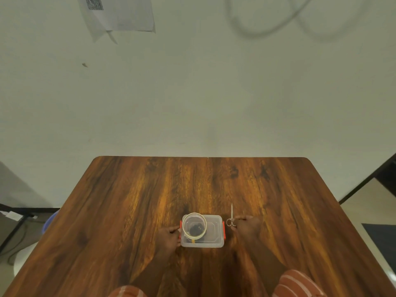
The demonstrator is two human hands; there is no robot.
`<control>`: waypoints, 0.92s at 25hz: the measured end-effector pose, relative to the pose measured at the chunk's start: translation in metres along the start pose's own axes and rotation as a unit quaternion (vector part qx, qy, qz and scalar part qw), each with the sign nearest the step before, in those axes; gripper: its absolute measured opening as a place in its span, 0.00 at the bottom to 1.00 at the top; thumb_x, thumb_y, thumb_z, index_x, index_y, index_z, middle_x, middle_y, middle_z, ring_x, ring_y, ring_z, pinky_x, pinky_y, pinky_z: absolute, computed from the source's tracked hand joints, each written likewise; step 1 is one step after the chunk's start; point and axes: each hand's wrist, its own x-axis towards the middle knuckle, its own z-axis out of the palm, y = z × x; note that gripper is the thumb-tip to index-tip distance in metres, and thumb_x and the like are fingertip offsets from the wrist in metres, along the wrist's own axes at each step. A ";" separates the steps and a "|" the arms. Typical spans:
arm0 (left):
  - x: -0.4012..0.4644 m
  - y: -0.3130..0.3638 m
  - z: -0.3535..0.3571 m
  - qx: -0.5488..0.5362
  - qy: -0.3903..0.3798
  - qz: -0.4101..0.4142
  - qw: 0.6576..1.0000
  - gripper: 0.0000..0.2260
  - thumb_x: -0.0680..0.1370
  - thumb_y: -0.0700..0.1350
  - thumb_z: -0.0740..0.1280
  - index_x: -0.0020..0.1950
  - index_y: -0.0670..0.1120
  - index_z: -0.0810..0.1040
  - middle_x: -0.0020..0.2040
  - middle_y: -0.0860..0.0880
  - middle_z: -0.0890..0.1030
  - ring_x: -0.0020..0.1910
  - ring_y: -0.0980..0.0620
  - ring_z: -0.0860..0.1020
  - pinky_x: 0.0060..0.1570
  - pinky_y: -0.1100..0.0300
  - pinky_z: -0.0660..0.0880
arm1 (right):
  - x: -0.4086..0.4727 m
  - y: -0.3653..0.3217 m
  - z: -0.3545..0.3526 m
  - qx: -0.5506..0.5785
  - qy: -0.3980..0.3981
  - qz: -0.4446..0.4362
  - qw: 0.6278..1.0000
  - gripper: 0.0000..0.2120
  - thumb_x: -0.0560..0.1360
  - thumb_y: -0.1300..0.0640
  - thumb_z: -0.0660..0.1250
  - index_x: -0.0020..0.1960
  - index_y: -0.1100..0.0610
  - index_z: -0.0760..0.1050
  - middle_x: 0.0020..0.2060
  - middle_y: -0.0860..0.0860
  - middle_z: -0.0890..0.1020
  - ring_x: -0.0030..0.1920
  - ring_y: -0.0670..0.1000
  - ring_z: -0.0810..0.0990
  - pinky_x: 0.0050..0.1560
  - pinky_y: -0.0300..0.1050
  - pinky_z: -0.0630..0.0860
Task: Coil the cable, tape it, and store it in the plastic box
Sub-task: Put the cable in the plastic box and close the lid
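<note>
A clear plastic box [214, 236] with orange side latches stands closed near the front middle of the wooden table [128, 200]. A roll of clear tape [194, 225] lies on the left half of its lid. A dark coiled cable [196, 229] shows dimly through the lid, inside the box. My left hand [169, 237] grips the box's left side at the latch. My right hand [246, 227] pinches the handle rings of small metal scissors [231, 217], which lie on the table just right of the box, blades pointing away.
A pale wall rises behind the table's far edge, with a sheet of paper [120, 13] stuck high on it. Floor and dark furniture show past the right edge. A blue object [50, 219] and cables lie off the left edge.
</note>
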 end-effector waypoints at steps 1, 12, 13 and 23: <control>0.000 0.000 0.001 0.003 0.000 0.004 1.000 0.10 0.79 0.37 0.66 0.58 0.36 0.82 0.50 0.39 0.85 0.42 0.45 0.85 0.41 0.56 0.83 | -0.004 -0.002 0.003 0.014 -0.007 0.002 1.000 0.05 0.70 0.72 0.72 0.40 0.65 0.80 0.43 0.61 0.86 0.37 0.55 0.85 0.40 0.52 0.85; 0.001 -0.003 0.000 0.011 0.021 0.007 1.000 0.09 0.79 0.38 0.68 0.56 0.38 0.83 0.47 0.42 0.86 0.40 0.46 0.85 0.44 0.50 0.84 | -0.029 0.030 0.037 -0.262 -0.011 -0.084 0.961 0.09 0.74 0.53 0.72 0.50 0.56 0.83 0.45 0.51 0.85 0.42 0.48 0.82 0.46 0.42 0.83; 0.000 -0.003 0.000 0.013 0.023 0.007 1.000 0.09 0.79 0.38 0.68 0.56 0.38 0.83 0.47 0.42 0.86 0.40 0.46 0.85 0.45 0.49 0.84 | -0.029 0.030 0.039 -0.277 -0.002 -0.092 0.956 0.10 0.74 0.51 0.72 0.52 0.56 0.83 0.46 0.50 0.85 0.43 0.48 0.83 0.49 0.43 0.83; -0.016 -0.002 -0.001 0.029 0.053 0.036 0.998 0.06 0.78 0.38 0.69 0.50 0.41 0.86 0.36 0.53 0.84 0.36 0.50 0.84 0.39 0.53 0.83 | -0.047 0.047 0.022 -0.315 -0.050 -0.177 0.931 0.15 0.79 0.50 0.65 0.65 0.51 0.76 0.63 0.47 0.80 0.53 0.44 0.79 0.64 0.39 0.73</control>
